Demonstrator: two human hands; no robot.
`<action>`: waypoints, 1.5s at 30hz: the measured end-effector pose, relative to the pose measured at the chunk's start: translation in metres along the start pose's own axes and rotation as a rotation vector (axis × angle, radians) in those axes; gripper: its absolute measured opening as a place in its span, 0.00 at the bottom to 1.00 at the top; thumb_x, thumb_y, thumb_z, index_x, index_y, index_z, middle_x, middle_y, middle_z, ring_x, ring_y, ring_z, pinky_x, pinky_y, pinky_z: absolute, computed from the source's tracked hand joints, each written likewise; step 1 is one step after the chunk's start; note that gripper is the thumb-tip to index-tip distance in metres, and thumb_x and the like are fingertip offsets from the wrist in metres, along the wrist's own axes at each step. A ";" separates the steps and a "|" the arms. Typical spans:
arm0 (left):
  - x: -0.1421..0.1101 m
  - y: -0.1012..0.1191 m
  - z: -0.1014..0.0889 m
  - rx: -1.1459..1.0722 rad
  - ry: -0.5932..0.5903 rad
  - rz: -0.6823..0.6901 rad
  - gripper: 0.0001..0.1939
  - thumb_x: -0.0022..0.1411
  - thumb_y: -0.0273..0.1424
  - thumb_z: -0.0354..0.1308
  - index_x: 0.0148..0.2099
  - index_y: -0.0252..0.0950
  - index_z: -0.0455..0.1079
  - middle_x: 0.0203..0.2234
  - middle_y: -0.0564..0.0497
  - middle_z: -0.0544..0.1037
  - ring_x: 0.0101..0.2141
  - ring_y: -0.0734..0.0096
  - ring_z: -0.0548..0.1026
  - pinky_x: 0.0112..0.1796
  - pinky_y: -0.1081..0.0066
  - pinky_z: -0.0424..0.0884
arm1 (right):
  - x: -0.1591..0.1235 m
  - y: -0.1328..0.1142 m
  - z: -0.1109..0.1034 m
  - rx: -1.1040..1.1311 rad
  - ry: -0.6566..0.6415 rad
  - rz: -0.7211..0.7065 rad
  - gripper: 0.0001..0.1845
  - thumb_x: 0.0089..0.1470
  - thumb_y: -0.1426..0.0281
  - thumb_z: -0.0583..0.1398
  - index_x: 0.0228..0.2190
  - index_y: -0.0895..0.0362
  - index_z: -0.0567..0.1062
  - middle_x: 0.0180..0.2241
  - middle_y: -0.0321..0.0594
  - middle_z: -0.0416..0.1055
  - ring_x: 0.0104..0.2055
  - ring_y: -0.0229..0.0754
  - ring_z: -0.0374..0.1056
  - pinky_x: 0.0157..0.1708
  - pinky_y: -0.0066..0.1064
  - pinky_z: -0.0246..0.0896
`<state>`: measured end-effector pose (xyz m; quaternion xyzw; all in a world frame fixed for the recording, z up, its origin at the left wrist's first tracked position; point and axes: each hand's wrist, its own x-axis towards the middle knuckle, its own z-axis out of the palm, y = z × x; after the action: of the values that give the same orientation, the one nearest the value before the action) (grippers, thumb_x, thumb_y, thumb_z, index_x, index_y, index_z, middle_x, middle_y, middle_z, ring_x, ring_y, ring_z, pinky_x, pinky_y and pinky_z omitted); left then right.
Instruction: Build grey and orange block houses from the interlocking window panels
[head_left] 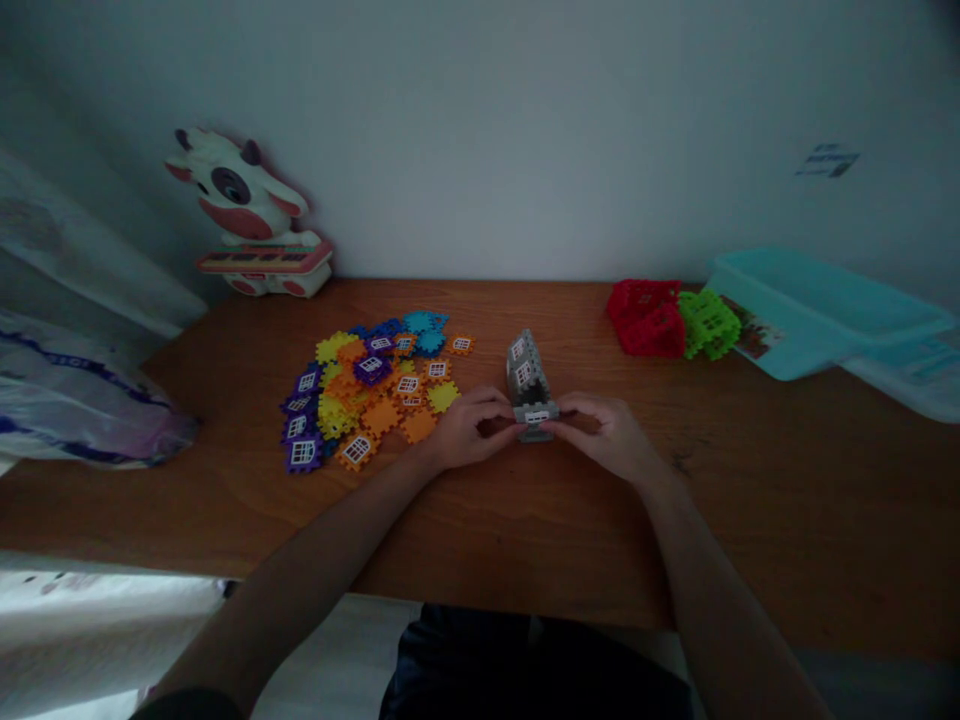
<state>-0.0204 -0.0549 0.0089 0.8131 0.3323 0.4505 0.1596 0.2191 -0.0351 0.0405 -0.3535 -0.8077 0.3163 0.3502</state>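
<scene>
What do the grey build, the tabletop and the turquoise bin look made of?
Grey build: probably matte, rigid plastic, judging by its moulded-looking toothed edges.
Tabletop: wood or wood-look laminate, faint sheen; grain streaks show.
Turquoise bin: likely plastic, smooth, with even colour and rounded corners.

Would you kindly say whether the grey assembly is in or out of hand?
In: left hand and right hand pinch the grey assembly at its near end.

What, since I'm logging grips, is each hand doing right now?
Left hand: closed, pinching the near end of the gray block structure at its left edge.
Right hand: closed, pinching the same end at its right edge.
</scene>
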 end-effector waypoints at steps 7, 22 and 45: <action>-0.002 0.001 0.003 0.063 -0.024 0.022 0.08 0.65 0.36 0.64 0.39 0.36 0.79 0.33 0.47 0.80 0.34 0.70 0.78 0.35 0.72 0.74 | 0.000 0.002 -0.002 0.051 -0.050 0.054 0.08 0.57 0.61 0.67 0.35 0.51 0.82 0.37 0.39 0.82 0.40 0.47 0.77 0.43 0.38 0.70; 0.000 0.002 0.011 0.033 0.027 0.024 0.07 0.65 0.34 0.63 0.37 0.35 0.78 0.33 0.47 0.80 0.33 0.71 0.78 0.35 0.72 0.75 | -0.001 0.000 -0.006 -0.032 -0.093 0.055 0.08 0.59 0.62 0.65 0.34 0.52 0.81 0.37 0.38 0.81 0.38 0.45 0.76 0.40 0.36 0.68; -0.001 0.005 0.010 0.093 -0.055 0.042 0.07 0.65 0.32 0.61 0.40 0.35 0.79 0.35 0.46 0.80 0.35 0.69 0.79 0.37 0.72 0.75 | 0.000 0.000 -0.006 -0.059 -0.149 0.014 0.08 0.58 0.62 0.66 0.34 0.52 0.81 0.36 0.40 0.81 0.39 0.47 0.77 0.42 0.37 0.69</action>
<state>-0.0105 -0.0588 0.0065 0.8384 0.3313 0.4155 0.1211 0.2242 -0.0334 0.0440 -0.3446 -0.8381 0.3203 0.2761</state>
